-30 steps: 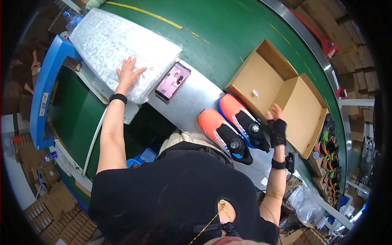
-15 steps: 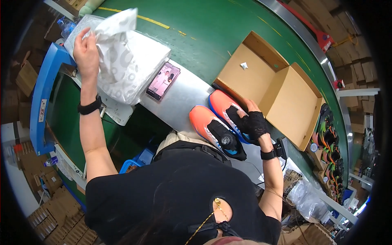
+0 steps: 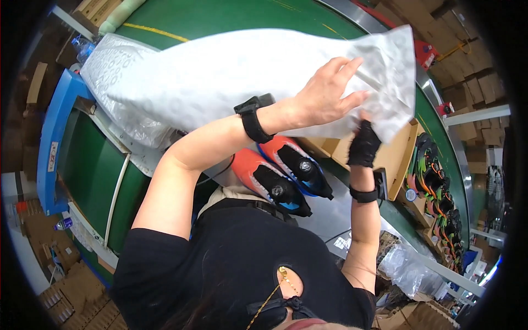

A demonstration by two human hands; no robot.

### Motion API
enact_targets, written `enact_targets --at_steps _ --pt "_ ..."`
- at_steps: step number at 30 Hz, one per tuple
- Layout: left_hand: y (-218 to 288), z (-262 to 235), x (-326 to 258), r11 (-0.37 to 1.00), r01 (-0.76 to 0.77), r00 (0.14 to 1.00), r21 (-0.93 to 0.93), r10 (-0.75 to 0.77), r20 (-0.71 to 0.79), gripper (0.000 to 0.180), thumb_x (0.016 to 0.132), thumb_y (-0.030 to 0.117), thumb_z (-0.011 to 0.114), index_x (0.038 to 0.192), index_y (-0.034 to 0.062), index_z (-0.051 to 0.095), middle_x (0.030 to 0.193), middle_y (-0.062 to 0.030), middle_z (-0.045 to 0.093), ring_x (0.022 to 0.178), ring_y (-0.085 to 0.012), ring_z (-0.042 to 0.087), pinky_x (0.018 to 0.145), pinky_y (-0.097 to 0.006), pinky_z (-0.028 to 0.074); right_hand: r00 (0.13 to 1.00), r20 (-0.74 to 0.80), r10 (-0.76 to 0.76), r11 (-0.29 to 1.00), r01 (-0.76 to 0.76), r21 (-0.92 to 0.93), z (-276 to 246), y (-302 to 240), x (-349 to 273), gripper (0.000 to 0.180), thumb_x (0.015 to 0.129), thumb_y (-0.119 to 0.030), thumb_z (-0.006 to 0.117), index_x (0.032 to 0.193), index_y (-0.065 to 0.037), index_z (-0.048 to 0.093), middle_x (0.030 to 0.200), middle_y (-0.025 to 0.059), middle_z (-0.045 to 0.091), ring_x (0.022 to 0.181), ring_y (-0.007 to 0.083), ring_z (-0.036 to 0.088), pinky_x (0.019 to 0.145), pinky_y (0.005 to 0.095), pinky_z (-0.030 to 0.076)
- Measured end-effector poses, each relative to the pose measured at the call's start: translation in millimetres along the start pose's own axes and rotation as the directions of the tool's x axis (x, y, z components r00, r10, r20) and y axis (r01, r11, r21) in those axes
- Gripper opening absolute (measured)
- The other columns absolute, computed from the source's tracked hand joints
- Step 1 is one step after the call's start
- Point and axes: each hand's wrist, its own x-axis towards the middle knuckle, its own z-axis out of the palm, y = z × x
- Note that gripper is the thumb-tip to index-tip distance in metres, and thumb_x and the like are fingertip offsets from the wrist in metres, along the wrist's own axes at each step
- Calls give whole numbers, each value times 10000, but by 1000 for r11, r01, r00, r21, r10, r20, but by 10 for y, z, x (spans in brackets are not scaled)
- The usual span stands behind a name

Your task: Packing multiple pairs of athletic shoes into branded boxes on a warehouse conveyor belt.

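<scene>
A white tissue paper sheet (image 3: 220, 71) printed with grey rings stretches across from the left, over the bench. My left hand (image 3: 330, 93) reaches across to the right above its crumpled end, fingers spread and apart. Just below, my right hand (image 3: 364, 146), in a black fingerless glove, pinches the sheet's near edge; most of its fingers are hidden by the paper. Closer to me, two coral and black sports shoes, the left shoe (image 3: 269, 184) and the right shoe (image 3: 297, 165), lie side by side with their toes partly under the sheet. The cardboard box (image 3: 404, 159) is mostly covered by paper.
A stack of paper in clear plastic (image 3: 124, 60) lies at the left beside a blue frame (image 3: 60, 143). Beyond the bench runs a green conveyor (image 3: 209, 16). Several dark, bright-trimmed shoes (image 3: 437, 187) stand at the right, near a crumpled plastic bag (image 3: 407, 269).
My left hand has swept from the stack to the right, drawing a sheet out across the box. My right hand has left the shoes and taken the sheet's edge. The paper now covers the phone.
</scene>
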Motion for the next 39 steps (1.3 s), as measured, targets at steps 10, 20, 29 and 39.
enact_targets --at_steps 10,20,29,39 --pt "-1271 -18 -850 623 61 887 780 -392 244 642 785 490 466 1264 78 348 1312 -236 252 1256 -374 151 939 -613 135 639 -769 18 881 -375 -291 -2495 365 1065 413 719 -313 643 965 9 568 936 101 579 765 221 564 701 283 479" --pt "-1909 -710 -939 236 968 144 87 -804 577 627 673 462 642 989 -70 544 919 -186 580 805 -279 578 626 -362 484 666 -699 262 912 -407 -45 -3900 986 1006 483 713 -412 633 979 -17 554 970 97 577 818 216 561 737 314 464" --pt "-2738 -1249 -530 697 693 692 183 -715 100 376 758 337 564 959 20 551 830 -117 607 757 -234 580 687 -329 451 792 -574 209 891 -396 -222 -2530 447 -222 543 767 -441 576 1148 -101 392 1153 108 444 977 264 482 792 419 394" --pt "-2699 -1087 -351 678 479 784 558 -616 77 250 832 264 411 947 50 470 856 -231 576 828 -420 532 692 -491 414 344 919 193 164 912 -376 -637 505 -1805 298 652 -172 569 940 -100 594 846 50 594 727 184 535 797 594 298"
